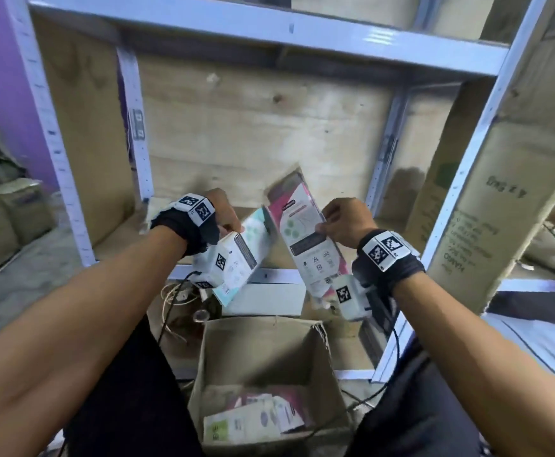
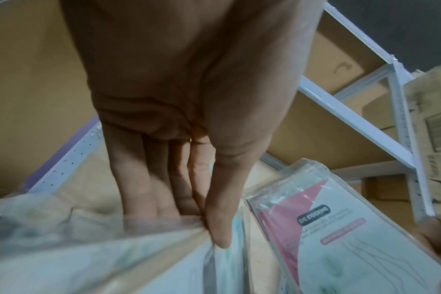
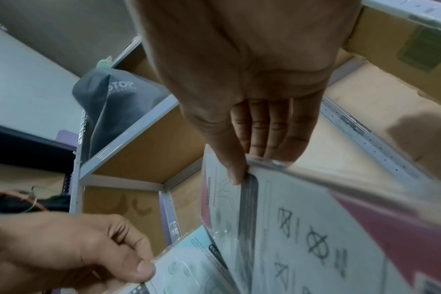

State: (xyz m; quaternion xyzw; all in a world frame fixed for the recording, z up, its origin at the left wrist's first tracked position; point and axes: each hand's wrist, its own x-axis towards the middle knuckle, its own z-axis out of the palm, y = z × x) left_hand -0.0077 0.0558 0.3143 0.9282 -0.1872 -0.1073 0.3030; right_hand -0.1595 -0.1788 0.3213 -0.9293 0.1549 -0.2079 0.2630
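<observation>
My left hand (image 1: 226, 216) pinches a flat teal-and-white packet (image 1: 251, 245) in clear plastic, thumb (image 2: 218, 228) on top and fingers behind it. My right hand (image 1: 342, 222) pinches a pink-and-white packet (image 1: 302, 232) by its long edge, thumb (image 3: 235, 171) on the printed face. Both packets are held up side by side in front of the shelf opening, above an open cardboard box (image 1: 263, 351). The pink packet (image 2: 353, 234) shows beside the left hand in the left wrist view; the teal packet (image 3: 189, 264) shows under the left hand (image 3: 88, 252) in the right wrist view.
The box on the floor holds several more packets (image 1: 256, 417). A white metal shelf frame (image 1: 269, 31) with a plywood back (image 1: 253, 127) stands ahead. A tall carton (image 1: 500, 209) leans on the right. Cables (image 1: 177, 291) lie behind the box. Cartons (image 1: 2, 219) sit at far left.
</observation>
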